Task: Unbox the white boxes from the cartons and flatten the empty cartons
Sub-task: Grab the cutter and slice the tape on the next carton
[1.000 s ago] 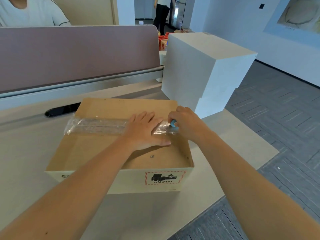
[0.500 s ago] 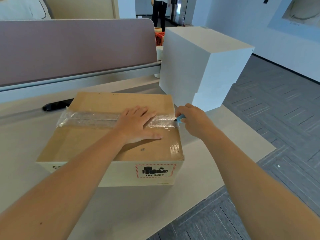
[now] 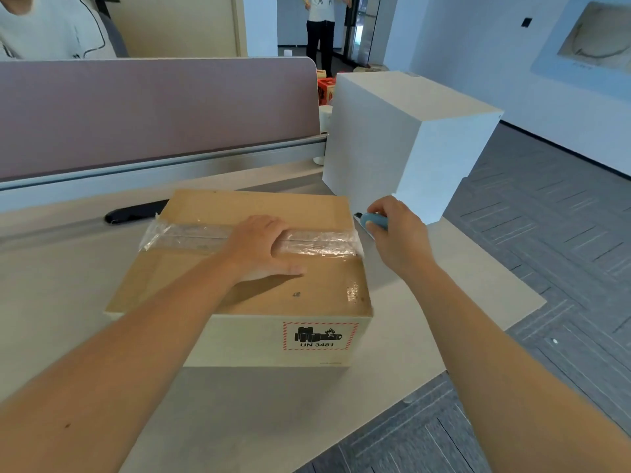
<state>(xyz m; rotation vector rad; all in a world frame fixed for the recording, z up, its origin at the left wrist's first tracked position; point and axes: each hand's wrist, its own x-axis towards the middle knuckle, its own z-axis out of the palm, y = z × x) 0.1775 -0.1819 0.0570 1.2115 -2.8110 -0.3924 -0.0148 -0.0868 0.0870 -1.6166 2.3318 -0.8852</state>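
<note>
A brown carton (image 3: 191, 278) with a UN 3481 label on its front stands on the desk, its top flaps closed under a strip of clear tape (image 3: 181, 237). My left hand (image 3: 261, 245) lies on the top over the seam, fingers bent down at the tape line, thumb flat on the near flap. My right hand (image 3: 396, 233) is just off the carton's right edge and grips a small blue cutter (image 3: 372, 220), its tip pointing left at the tape's end. A tall stack of white boxes (image 3: 403, 138) stands at the desk's far right corner.
The desk (image 3: 239, 404) ends at the right and front; grey carpet floor (image 3: 563, 268) lies beyond. A mauve partition (image 3: 153, 110) runs along the back, with a black object (image 3: 133, 213) below it. One person sits behind the partition and another stands in the far doorway.
My right hand with the cutter has drawn rightward off the tape and past the carton's edge. The fingers of my left hand have curled down onto the seam.
</note>
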